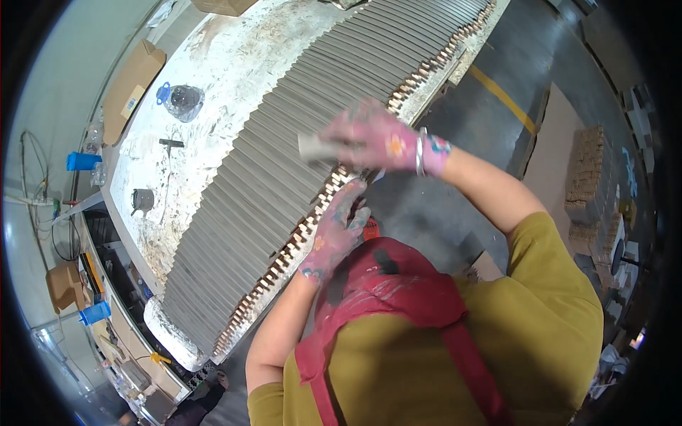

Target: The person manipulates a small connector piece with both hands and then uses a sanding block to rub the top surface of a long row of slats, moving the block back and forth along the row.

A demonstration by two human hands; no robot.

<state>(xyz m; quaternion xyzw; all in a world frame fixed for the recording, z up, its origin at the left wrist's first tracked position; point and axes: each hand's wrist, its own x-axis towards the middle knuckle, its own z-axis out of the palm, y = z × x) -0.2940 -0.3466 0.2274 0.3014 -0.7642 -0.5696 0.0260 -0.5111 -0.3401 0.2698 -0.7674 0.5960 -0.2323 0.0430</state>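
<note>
A long row of grey slats lies side by side across a white, stained table. Their near ends show light, wood-coloured tips in an uneven line. My right hand, in a pink flowered glove, is over the slats near those tips, closed on a pale block or pad. Motion blurs the block and fingers, so its exact kind is unclear. My left hand, gloved likewise, rests at the tips just below, thumb apart from the fingers. Nothing shows in it.
On the table's far side are a clear jug with a blue handle, a dark cup, a hammer-like tool and an open cardboard box. A blue cup hangs past the edge. Stacked bundles stand at right.
</note>
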